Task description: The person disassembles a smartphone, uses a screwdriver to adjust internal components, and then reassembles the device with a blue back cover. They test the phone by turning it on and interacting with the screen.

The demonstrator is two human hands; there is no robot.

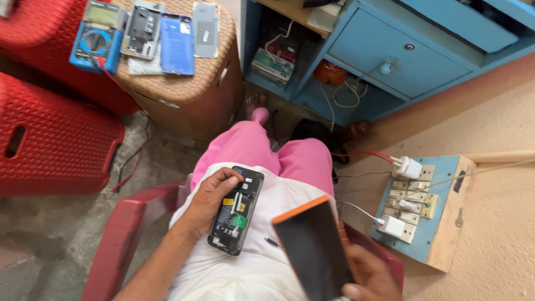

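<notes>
Opened smartphone (pixel 236 210) lay on the lap, left hand (pixel 210 196) gripping its edge
Right hand (pixel 365 274) clasped an orange-cased phone (pixel 312 245) beside those fingers; inspection seemingly underway, calling next for steady probing

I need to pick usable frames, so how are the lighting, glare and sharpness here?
Head view: soft, even daylight and faint shadows; the left hand and opened phone are sharp; the dark screen in the right hand shows no glare; the edges bend slightly.
</notes>
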